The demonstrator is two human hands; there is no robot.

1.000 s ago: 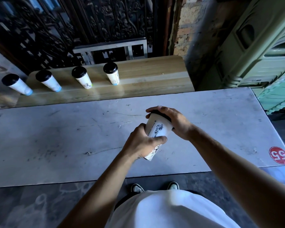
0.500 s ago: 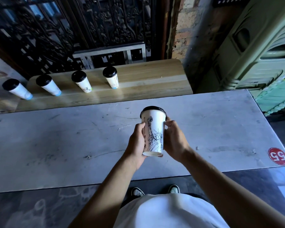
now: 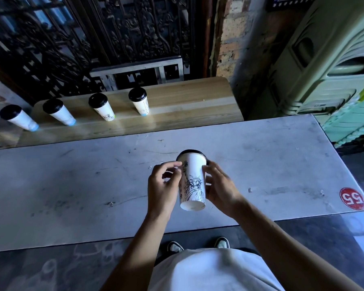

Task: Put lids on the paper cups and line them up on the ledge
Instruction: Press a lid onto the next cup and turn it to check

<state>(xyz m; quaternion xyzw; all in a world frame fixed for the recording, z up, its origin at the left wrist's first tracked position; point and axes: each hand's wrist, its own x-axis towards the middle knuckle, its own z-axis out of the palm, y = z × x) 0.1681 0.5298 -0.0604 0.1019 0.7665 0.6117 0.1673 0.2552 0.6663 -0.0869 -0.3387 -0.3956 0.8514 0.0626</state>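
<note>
Handling: white paper cup with a black statue drawing (image 3: 192, 181), judged light, thin-walled, easily crushed; gripping at mid-wall on opposite sides, gently.
Look: black plastic lid (image 3: 191, 152) seated on the rim; base open to view.
Grip: left hand (image 3: 163, 185) and right hand (image 3: 220, 185) pinching the cup wall between curled fingers.
Location: held above the grey stone bench (image 3: 71, 185), near its front edge.
Row: four lidded white cups (image 3: 138, 100) standing on the pale wooden ledge (image 3: 197, 101).
</note>
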